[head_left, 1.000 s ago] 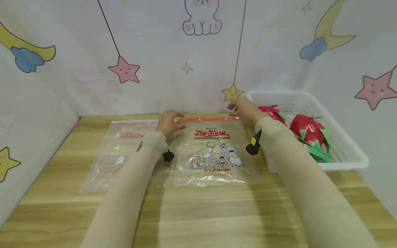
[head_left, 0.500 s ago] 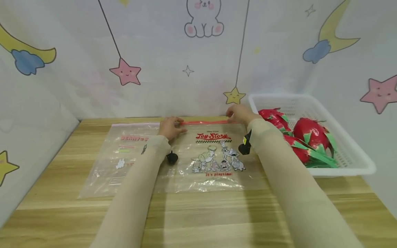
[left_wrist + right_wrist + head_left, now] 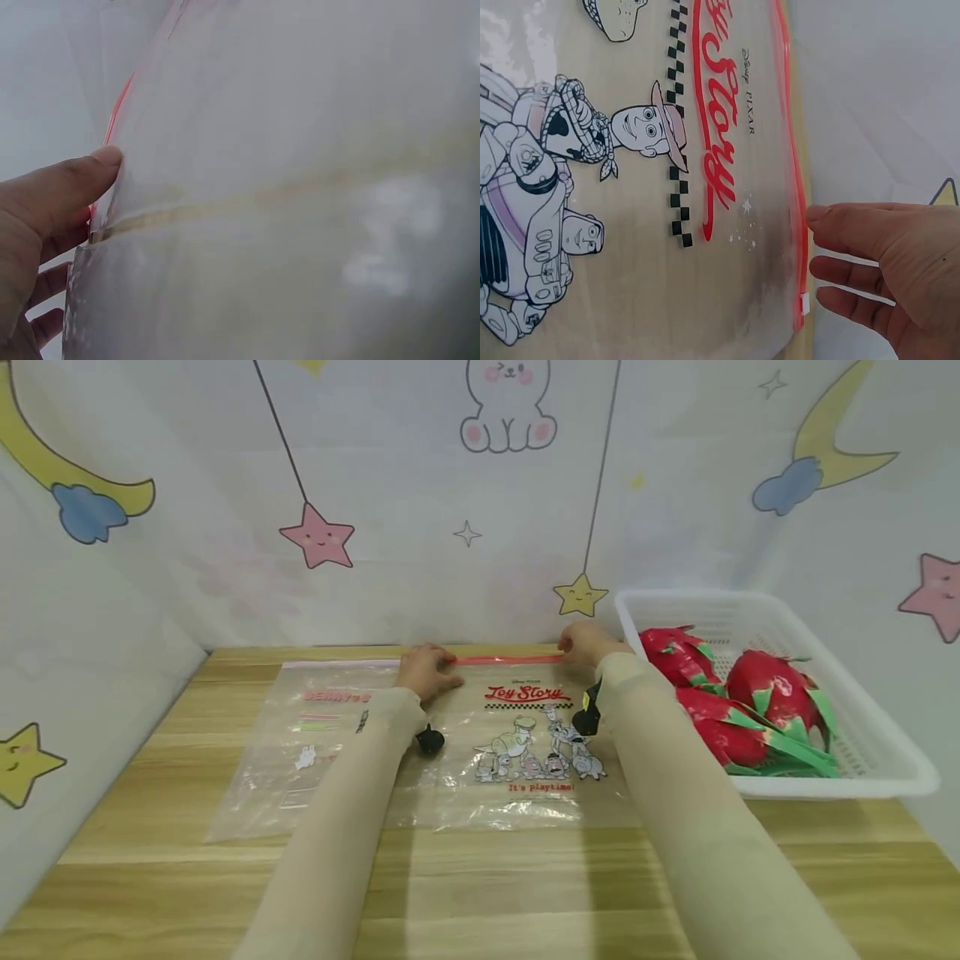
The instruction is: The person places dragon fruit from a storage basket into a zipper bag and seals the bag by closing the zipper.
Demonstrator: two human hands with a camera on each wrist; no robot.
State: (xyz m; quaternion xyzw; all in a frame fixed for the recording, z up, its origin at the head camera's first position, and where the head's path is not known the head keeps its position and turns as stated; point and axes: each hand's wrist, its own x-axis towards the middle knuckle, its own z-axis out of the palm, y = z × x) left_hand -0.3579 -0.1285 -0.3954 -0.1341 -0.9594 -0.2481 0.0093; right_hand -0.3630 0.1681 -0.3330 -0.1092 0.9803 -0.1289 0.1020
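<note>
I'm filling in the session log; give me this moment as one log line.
left hand: pinches zip bag seal's left end | right hand: fingertips at the right end | basket: dragon fruits

I see a clear bag [image 3: 517, 752] with a red zip strip [image 3: 510, 659], red lettering, black checks and cartoon figures. A second clear bag [image 3: 300, 752] has pink lettering. Red-and-green fruits [image 3: 765, 702] fill a white basket [image 3: 862, 735] on the pale wood-grain worktop [image 3: 480, 893].

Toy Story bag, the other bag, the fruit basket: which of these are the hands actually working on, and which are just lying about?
In hand:
Toy Story bag
its red zip strip
left hand
right hand

Lying about:
second clear bag
white basket
red toy fruits
</note>
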